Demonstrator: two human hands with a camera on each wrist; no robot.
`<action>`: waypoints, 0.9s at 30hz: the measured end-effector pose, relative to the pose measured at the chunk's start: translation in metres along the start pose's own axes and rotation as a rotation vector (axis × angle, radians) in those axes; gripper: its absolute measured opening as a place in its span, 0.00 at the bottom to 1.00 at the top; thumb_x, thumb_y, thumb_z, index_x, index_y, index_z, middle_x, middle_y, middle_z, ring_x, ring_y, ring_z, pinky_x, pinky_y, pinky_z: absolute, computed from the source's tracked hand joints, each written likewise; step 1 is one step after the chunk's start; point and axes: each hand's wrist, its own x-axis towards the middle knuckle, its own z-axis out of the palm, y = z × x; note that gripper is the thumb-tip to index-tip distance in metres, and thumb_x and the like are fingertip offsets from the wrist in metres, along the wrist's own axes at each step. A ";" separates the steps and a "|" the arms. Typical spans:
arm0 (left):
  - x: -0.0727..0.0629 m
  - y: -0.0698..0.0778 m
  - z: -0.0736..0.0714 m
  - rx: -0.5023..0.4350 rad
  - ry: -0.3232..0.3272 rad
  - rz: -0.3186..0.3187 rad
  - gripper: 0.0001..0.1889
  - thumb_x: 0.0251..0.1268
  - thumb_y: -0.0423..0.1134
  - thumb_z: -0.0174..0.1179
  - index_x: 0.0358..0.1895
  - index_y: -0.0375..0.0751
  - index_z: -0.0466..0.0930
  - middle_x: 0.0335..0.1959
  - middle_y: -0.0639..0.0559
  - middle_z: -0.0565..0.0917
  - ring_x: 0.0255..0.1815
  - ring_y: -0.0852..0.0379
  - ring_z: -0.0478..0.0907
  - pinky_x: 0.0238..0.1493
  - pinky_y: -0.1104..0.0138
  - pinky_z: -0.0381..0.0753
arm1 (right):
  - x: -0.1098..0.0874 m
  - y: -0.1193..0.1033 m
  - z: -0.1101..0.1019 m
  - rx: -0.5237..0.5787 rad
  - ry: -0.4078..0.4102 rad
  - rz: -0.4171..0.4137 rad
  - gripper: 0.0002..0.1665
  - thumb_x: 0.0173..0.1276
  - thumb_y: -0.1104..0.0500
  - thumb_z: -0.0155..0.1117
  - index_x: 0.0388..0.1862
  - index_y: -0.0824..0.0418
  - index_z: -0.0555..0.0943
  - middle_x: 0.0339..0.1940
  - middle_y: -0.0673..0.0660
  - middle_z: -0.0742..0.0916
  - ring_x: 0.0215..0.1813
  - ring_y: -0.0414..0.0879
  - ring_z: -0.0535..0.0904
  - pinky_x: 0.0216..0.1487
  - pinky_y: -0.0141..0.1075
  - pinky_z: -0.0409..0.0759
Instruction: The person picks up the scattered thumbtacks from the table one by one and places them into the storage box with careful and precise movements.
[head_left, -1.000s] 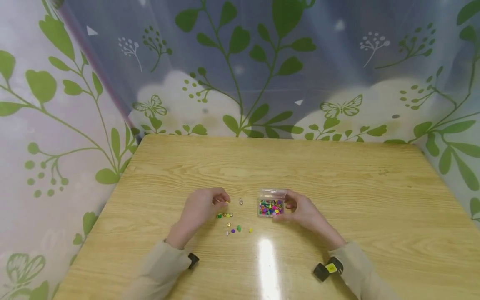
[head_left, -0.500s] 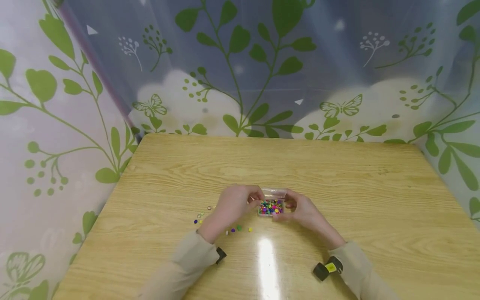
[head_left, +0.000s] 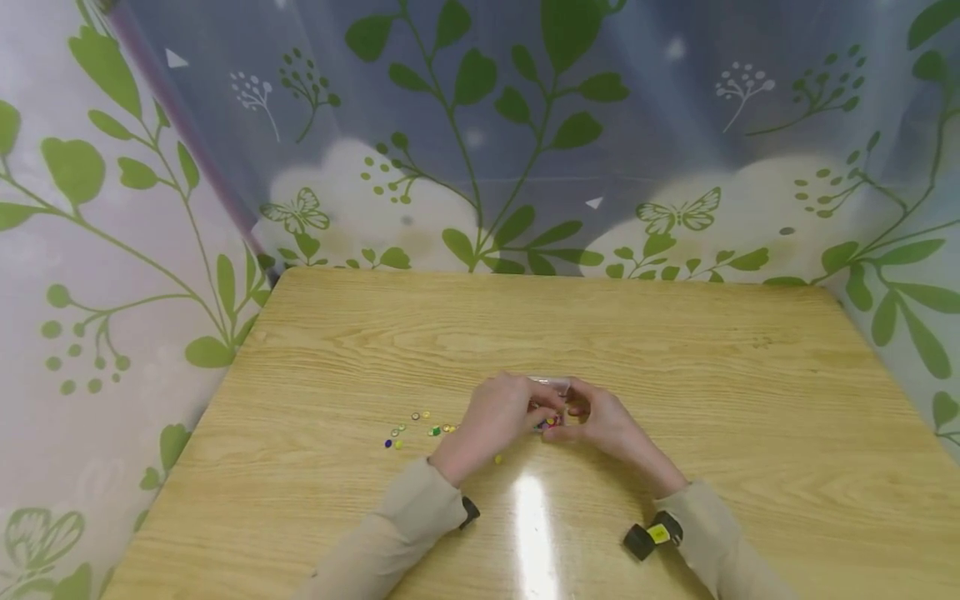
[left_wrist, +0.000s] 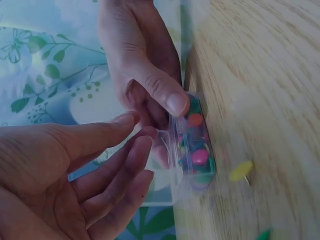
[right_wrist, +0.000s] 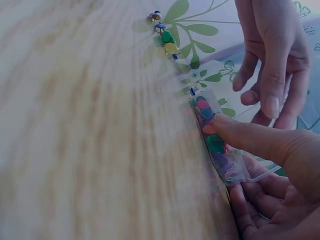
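A small clear plastic box (left_wrist: 192, 145) with its hinged lid up stands on the table, holding many colourful thumbtacks (right_wrist: 215, 142). My right hand (head_left: 611, 425) grips it by the right end, thumb along the front and fingers behind. Over the box's opening hovers my left hand (head_left: 502, 412), fingers bent loosely; in the left wrist view, no tack shows between thumb and fingertips. The left hand hides part of the box in the head view. Loose thumbtacks lie to its left, among them a green one (head_left: 435, 431) and a dark blue one (head_left: 387, 443).
The wooden table (head_left: 675, 350) reaches back to a leaf-printed curtain (head_left: 480, 125). One yellow thumbtack (left_wrist: 242, 171) lies near the box, its pin showing. A black wrist device (head_left: 651, 537) sits at the right sleeve.
My left hand has moved right from the loose thumbtacks to above the box, uncovering tacks on the left. The right hand and the box have stayed in place.
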 end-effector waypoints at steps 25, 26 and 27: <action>-0.073 -0.089 -0.066 -0.059 0.172 -0.284 0.04 0.68 0.42 0.67 0.42 0.50 0.88 0.40 0.57 0.90 0.38 0.56 0.85 0.37 0.61 0.83 | 0.001 0.000 0.002 0.020 -0.007 0.053 0.43 0.51 0.51 0.84 0.67 0.54 0.77 0.62 0.61 0.81 0.55 0.54 0.77 0.58 0.49 0.78; -0.077 -0.094 -0.067 -0.056 0.158 -0.304 0.04 0.68 0.42 0.67 0.41 0.50 0.88 0.39 0.57 0.89 0.38 0.55 0.85 0.38 0.60 0.82 | 0.001 0.000 0.002 0.018 -0.008 0.051 0.43 0.52 0.51 0.84 0.67 0.54 0.77 0.62 0.61 0.81 0.55 0.54 0.77 0.58 0.49 0.78; -0.081 -0.099 -0.068 -0.054 0.143 -0.321 0.03 0.68 0.42 0.68 0.41 0.50 0.88 0.39 0.57 0.89 0.37 0.55 0.85 0.38 0.60 0.83 | 0.001 0.000 0.002 0.015 -0.009 0.046 0.43 0.52 0.51 0.84 0.67 0.55 0.77 0.62 0.62 0.81 0.55 0.54 0.77 0.57 0.48 0.78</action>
